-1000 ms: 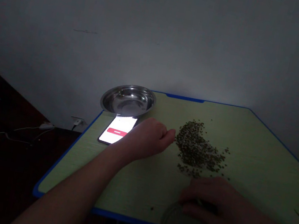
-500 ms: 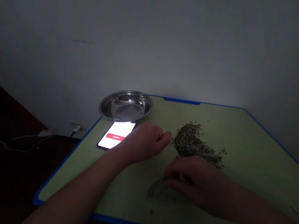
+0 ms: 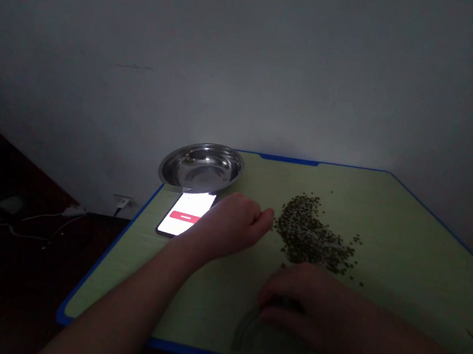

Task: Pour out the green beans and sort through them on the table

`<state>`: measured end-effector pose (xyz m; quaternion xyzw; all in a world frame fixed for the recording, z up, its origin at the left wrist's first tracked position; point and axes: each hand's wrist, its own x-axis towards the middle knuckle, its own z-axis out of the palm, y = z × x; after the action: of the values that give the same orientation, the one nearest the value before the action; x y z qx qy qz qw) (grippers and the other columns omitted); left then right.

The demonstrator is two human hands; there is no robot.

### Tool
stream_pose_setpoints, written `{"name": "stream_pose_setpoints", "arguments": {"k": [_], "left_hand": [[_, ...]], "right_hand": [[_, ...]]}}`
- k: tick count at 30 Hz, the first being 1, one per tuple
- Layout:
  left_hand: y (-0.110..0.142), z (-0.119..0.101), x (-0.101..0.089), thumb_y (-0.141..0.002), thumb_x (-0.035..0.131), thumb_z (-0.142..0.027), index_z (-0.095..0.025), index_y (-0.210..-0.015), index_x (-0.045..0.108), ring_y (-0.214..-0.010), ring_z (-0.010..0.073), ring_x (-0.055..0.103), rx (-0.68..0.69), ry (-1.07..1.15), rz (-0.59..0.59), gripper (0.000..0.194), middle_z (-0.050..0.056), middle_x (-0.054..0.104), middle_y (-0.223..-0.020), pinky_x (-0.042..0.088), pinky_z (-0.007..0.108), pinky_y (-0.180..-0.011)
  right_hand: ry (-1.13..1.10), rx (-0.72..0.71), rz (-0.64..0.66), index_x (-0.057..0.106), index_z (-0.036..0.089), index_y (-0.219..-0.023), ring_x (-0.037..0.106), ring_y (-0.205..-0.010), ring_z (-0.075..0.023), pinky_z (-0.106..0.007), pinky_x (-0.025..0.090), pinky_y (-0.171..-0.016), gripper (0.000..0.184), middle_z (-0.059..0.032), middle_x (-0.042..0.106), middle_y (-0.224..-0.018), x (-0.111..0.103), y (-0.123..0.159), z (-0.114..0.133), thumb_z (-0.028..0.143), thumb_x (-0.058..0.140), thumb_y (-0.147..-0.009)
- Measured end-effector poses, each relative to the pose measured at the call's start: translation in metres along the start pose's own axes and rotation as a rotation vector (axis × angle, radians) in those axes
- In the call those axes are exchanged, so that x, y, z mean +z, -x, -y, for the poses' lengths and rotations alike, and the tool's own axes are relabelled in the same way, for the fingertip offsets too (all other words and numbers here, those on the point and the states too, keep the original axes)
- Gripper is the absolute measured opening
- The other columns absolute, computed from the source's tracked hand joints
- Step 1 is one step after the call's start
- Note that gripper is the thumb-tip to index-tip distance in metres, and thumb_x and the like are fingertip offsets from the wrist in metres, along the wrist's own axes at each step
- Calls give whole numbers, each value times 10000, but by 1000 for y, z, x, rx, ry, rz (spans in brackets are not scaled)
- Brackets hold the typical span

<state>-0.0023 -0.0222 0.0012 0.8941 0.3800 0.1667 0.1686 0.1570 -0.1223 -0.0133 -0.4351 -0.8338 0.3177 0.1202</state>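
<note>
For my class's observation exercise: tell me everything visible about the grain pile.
The pile is many small, dark, seed-like pieces, loose on the pale green table. It stretches from far left to near right, dense in the middle, scattered at the edges. The left hand is by its left edge, the right hand at its near side; touch is unclear.

holds left hand (image 3: pixel 234 225) curled into a fist, left forearm (image 3: pixel 138 294) slanted forward; has right forearm (image 3: pixel 403 347) angled inward, right hand (image 3: pixel 315 313) arched, fingers (image 3: pixel 287 279) bent above thumb (image 3: pixel 285 318).
</note>
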Motion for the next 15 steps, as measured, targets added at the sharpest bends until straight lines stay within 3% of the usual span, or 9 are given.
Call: {"name": "stream_pose_setpoints", "arguments": {"k": [6, 11, 15], "left_hand": [[0, 1, 1, -907, 351, -369, -168, -463, 433, -426, 81, 321, 11, -9, 0, 494, -27, 399, -438, 189, 260, -482], [-1, 0, -1, -912, 344, -376, -169, -465, 416, -420, 80, 300, -11, -4, 16, 498, -27, 392, -435, 177, 261, -478], [0, -2, -1, -899, 368, -357, -175, -453, 351, -410, 74, 256, -1, -7, 11, 482, -44, 325, -428, 151, 268, -474]], "right_hand": [[-48, 36, -10, 702, 210, -871, 602, -718, -128, -240, 423, -647, 156, -9, 699, -799, -4, 7, 0, 260, 554, -860], [-9, 192, -228, 687, 222, -848, 583, -681, -136, -250, 418, -596, 221, -2, 681, -767, -36, 32, -16, 376, 531, -881], [9, 284, -289, 668, 210, -809, 571, -652, -142, -263, 417, -568, 268, -9, 658, -724, -49, 56, -41, 406, 503, -890]]}}
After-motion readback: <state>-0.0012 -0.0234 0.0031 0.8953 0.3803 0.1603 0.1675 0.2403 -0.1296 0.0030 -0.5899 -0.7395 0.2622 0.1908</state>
